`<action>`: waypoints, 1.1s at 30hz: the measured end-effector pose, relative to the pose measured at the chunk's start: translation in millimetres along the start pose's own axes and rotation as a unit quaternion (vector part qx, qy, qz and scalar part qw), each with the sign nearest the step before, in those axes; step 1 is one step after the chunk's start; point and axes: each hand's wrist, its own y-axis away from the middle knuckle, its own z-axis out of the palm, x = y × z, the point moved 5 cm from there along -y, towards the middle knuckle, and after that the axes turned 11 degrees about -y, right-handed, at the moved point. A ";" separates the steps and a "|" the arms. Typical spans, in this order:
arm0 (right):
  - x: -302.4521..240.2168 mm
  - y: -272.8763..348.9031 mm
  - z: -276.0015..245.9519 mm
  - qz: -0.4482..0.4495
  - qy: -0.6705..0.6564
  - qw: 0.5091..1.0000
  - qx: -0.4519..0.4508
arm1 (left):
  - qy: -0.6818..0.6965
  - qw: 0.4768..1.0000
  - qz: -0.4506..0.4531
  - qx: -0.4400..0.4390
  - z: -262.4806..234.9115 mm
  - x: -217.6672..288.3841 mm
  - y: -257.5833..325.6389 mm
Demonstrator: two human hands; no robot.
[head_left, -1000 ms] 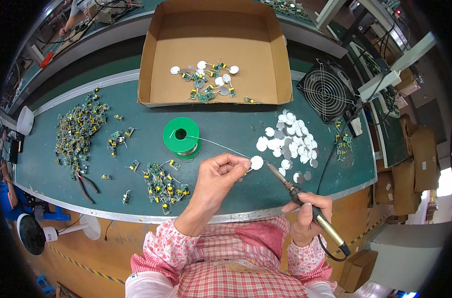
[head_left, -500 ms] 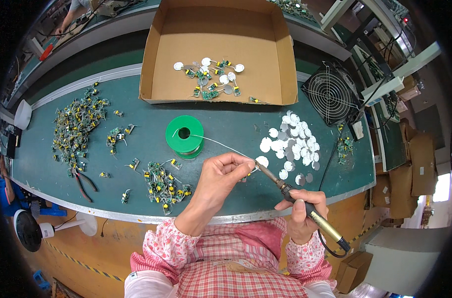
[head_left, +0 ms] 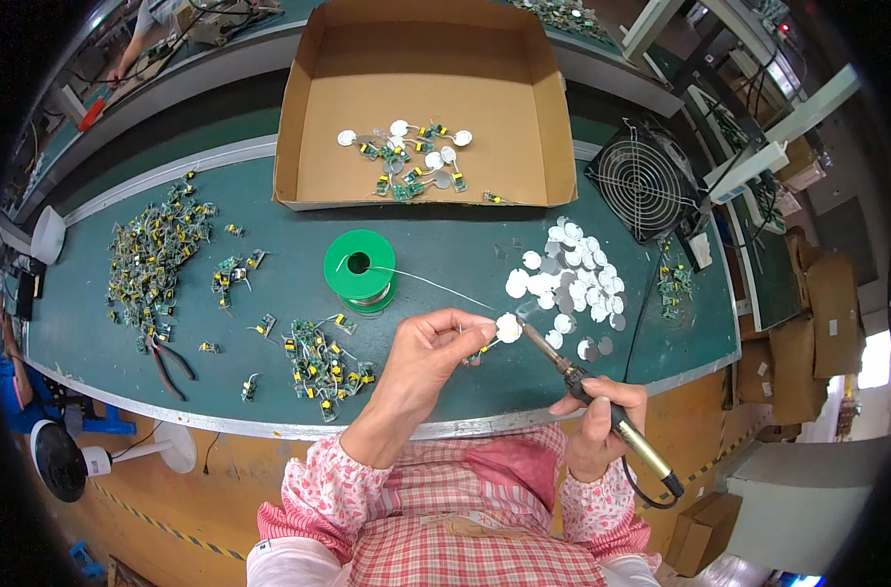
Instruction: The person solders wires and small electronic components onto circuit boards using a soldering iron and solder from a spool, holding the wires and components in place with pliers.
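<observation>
My left hand (head_left: 428, 354) is closed in a pinch on a small circuit board (head_left: 475, 359) with a yellow part, mostly hidden under the fingers. Just beyond the fingertips is a white round disc (head_left: 509, 328), at the end of the board's wires. My right hand (head_left: 602, 416) grips a soldering iron (head_left: 621, 425) by its dark handle. Its tip points at the disc's right edge; whether it touches cannot be told. A thin solder wire (head_left: 435, 283) runs from a green spool (head_left: 359, 271) to near the left fingertips.
White and grey discs (head_left: 582, 279) lie loose at right, beside a black fan (head_left: 646, 183). Circuit boards are heaped (head_left: 157, 254) at left, near pliers (head_left: 168, 370), with another pile (head_left: 323, 367) nearer me. A cardboard box (head_left: 426, 88) at the back holds boards with discs.
The iron's tip has shifted slightly right, away from my left fingertips. The white disc now shows fully in front of the fingers, and the solder wire's end lies apart from them.
</observation>
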 end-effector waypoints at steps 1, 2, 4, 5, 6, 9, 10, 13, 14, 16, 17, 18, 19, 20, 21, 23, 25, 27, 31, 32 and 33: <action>0.0 0.9 -0.3 -0.001 0.008 1.000 -0.001 | -0.001 1.000 -0.001 0.001 1.5 0.0 1.1; 0.1 2.1 -0.3 0.018 -0.026 0.999 0.012 | -0.003 1.000 0.000 -0.001 3.1 0.2 0.9; -1.5 2.5 1.5 0.022 -0.026 0.999 0.006 | 0.001 1.000 -0.004 0.006 1.9 -2.1 0.2; -1.3 2.7 2.7 0.027 -0.024 0.999 -0.001 | -0.001 1.000 -0.003 0.006 0.7 -3.9 -1.2; -1.5 2.2 3.1 0.026 -0.024 0.999 0.000 | 0.002 1.000 -0.003 0.009 -1.2 -5.7 -3.5; 1.7 0.1 4.5 0.035 -0.010 0.999 -0.004 | -0.006 1.000 0.001 0.024 -3.5 -3.2 -6.9; 3.7 -0.4 4.7 0.039 -0.012 0.999 -0.007 | -0.016 0.999 0.005 0.037 -4.7 -1.7 -7.5; 5.3 -3.6 7.7 0.045 -0.013 0.999 -0.011 | -0.015 0.999 0.011 0.041 -4.8 1.4 -7.2; 5.6 -4.8 8.9 0.046 -0.013 0.999 -0.012 | -0.014 0.999 0.010 0.042 -4.6 2.1 -6.9; 6.8 -6.1 10.2 0.043 -0.008 0.999 -0.018 | -0.011 0.999 0.021 0.030 -3.3 4.7 -5.9; 6.9 -6.7 11.1 0.039 -0.004 0.999 -0.023 | -0.010 0.999 0.020 0.031 -3.9 4.3 -5.8; 7.2 -7.6 11.3 0.040 -0.003 0.999 -0.024 | -0.009 0.999 0.022 0.028 -4.0 4.1 -6.4; 6.2 -8.7 11.9 0.034 0.005 0.999 -0.029 | -0.008 0.999 0.023 0.026 -4.1 3.9 -6.9; 5.0 -9.9 12.5 0.029 0.013 0.999 -0.034 | -0.007 0.999 0.022 0.026 -4.0 3.9 -7.2; 4.0 -11.3 12.5 0.030 0.013 0.999 -0.035 | -0.004 0.999 0.026 0.026 -3.7 4.9 -6.9; 0.1 -13.7 14.3 0.007 0.041 0.998 -0.057 | 0.000 0.999 0.030 0.026 -3.9 6.9 -6.3; 0.9 -11.3 13.2 0.013 0.040 0.998 -0.048 | -0.005 0.999 0.029 0.016 -2.5 8.5 -7.2; 1.0 -10.9 12.4 0.018 0.039 0.998 -0.040 | -0.009 1.000 0.026 0.015 -2.0 10.2 -8.3; -0.7 -12.5 13.7 0.004 0.048 0.998 -0.051 | -0.014 0.999 0.027 0.013 -2.1 10.4 -8.0; -0.9 -12.5 13.7 0.001 0.045 0.998 -0.052 | -0.015 0.999 0.027 0.013 -2.2 9.9 -7.9; -1.1 -12.6 13.4 0.001 0.045 0.998 -0.052 | -0.014 1.000 0.023 0.015 -2.9 9.2 -7.4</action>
